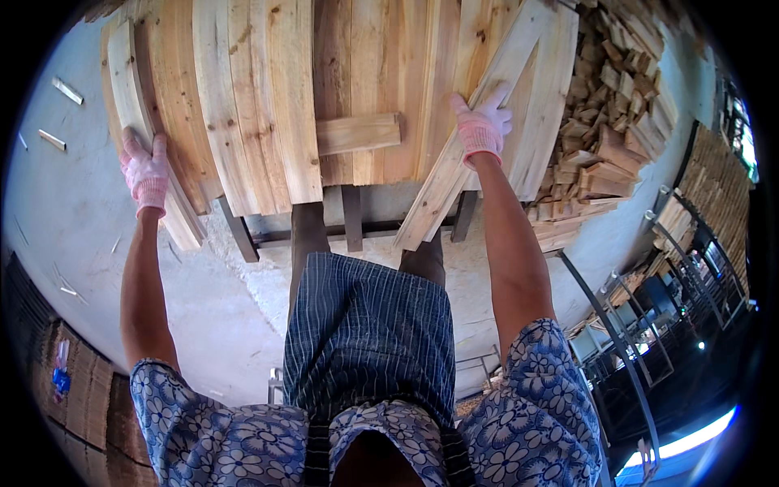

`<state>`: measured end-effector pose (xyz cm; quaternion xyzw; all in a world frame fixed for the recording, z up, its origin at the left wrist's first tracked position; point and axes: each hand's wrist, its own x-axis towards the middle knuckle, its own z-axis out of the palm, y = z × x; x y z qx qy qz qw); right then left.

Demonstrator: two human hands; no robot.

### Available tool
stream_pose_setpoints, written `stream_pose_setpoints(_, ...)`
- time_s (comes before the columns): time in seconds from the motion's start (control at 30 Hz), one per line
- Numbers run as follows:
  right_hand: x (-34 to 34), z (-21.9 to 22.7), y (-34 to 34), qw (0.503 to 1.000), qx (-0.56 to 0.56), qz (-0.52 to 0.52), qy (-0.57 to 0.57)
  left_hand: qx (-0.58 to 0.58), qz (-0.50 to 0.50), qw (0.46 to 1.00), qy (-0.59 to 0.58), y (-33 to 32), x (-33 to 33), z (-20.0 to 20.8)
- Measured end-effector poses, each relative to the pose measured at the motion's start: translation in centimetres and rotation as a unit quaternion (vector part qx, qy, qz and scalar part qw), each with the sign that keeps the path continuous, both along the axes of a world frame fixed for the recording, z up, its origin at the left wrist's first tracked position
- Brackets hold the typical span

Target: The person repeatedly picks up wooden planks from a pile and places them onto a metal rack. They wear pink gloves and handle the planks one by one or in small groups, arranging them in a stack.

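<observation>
I stand at a workbench covered with long pale wooden planks (268, 105) laid side by side. My left hand (144, 172), in a pink glove, rests on the outermost plank (134, 89) at the left edge of the stack. My right hand (484, 126), also in a pink glove, presses flat with fingers spread on a slanted plank (438, 195) that lies diagonally across the right side, its near end overhanging the bench. A short wood block (357, 133) lies crosswise on the planks between my hands.
A heap of short wood offcuts (608, 122) is piled to the right of the bench. The bench's dark metal legs (239, 231) stand on a concrete floor (73, 211). Stacked boards (81, 390) sit lower left; metal frames (617, 325) and more stacks stand at right.
</observation>
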<state>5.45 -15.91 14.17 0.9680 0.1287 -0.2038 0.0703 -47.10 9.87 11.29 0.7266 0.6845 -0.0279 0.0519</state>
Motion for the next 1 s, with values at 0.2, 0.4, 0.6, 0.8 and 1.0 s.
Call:
stream_pose_setpoints(0.2, 0.8, -1.2, -3.6, 0.992, 0.122, 0.001, 0.031, -0.071, 0.117, 0.915, -0.379, -1.1, 8.0, 2.9)
stream_pose_setpoints(0.4, -0.4, 6.0, -4.2, 0.947, 0.127, 0.261, 0.139, -0.034, 0.088, 0.995, -0.011, -4.8, 17.7, 3.9)
stream_pose_setpoints(0.6, 4.8, 8.7, 6.1, 0.844, -0.073, 0.525, 0.078, -0.021, 0.083, 0.996, -0.024, -4.9, 17.4, 3.7)
stream_pose_setpoints(0.8, 14.7, 3.1, 12.9, 0.773, -0.094, 0.627, 0.021, 0.004, 0.075, 0.997, -0.027, -5.1, 18.2, 3.4)
stream_pose_setpoints(1.0, 14.1, 1.2, 9.9, 0.763, -0.075, 0.641, 0.047, -0.011, 0.080, 0.997, -0.020, -5.1, 18.0, 3.9)
